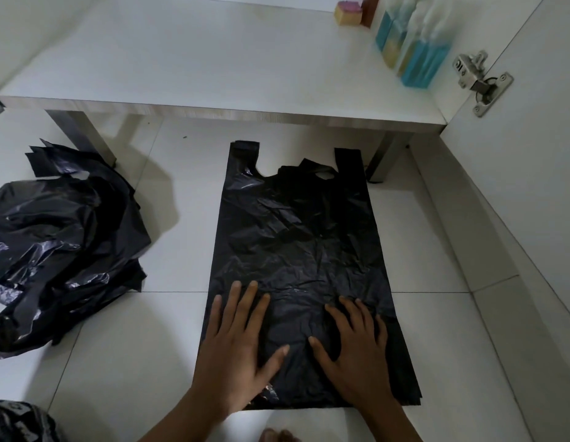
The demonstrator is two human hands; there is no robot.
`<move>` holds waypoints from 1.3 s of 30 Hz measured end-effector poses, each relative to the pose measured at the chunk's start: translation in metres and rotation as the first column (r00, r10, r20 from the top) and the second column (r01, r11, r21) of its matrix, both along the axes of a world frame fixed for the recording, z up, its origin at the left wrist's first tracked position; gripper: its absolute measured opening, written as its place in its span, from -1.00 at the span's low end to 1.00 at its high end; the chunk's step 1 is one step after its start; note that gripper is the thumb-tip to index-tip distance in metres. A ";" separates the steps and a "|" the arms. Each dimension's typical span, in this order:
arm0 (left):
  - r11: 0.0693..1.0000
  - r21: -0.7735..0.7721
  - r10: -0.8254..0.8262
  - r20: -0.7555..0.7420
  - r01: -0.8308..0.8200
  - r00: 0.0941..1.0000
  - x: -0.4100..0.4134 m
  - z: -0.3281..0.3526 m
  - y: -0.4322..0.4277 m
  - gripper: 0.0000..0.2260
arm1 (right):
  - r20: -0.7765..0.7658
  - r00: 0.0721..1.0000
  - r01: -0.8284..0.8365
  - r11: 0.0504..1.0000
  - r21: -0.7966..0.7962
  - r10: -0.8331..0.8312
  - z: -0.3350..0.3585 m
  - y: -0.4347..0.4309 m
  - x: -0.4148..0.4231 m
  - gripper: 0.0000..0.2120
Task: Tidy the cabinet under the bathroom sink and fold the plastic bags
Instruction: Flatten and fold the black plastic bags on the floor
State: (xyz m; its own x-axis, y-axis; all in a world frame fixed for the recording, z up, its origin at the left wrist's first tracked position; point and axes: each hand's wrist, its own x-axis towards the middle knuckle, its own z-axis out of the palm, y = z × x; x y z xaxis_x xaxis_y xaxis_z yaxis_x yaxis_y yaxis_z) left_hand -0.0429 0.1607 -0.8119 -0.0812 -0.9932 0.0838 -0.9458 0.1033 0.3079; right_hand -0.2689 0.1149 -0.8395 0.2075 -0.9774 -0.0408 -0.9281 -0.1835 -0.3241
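A black plastic bag [303, 244] lies spread flat on the white tiled floor, its two handles pointing toward the cabinet. My left hand [236, 346] presses flat on the bag's lower left part, fingers straight and spread. My right hand [357, 349] presses flat on the lower right part, fingers also spread. Neither hand grips anything. A crumpled heap of more black plastic bags [60, 250] lies on the floor to the left. The cabinet's white bottom shelf [197, 59] stands beyond the bag.
At the shelf's back right stand blue and clear refill packs [411, 43] and a yellow-pink sponge [348, 12]. The open cabinet door [526, 138] with a metal hinge [478, 81] is at right. Metal cabinet legs [86, 135] stand on the floor.
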 end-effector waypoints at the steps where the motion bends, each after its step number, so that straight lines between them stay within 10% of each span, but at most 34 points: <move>1: 1.000 0.008 0.004 0.017 -0.004 1.000 -0.004 -0.002 -0.005 -0.30 | 0.015 1.000 0.008 1.000 -0.003 -0.008 0.002 -0.001 0.000 -0.40; 14: 0.980 0.197 -0.020 0.107 -0.001 0.994 -0.008 -0.028 -0.012 -0.15 | -0.139 0.989 0.008 0.974 -0.228 -0.040 0.030 -0.006 0.036 -0.67; 21: 0.974 0.228 -0.014 0.116 -0.012 0.993 -0.009 -0.026 -0.014 -0.13 | -0.075 0.992 -0.102 0.993 -0.067 0.097 -0.003 -0.015 0.036 -0.62; 39: 0.865 0.502 0.000 0.010 -0.005 1.000 0.004 0.019 -0.051 -0.14 | -0.017 0.962 0.272 0.961 0.048 -0.271 0.027 -0.058 -0.082 -0.49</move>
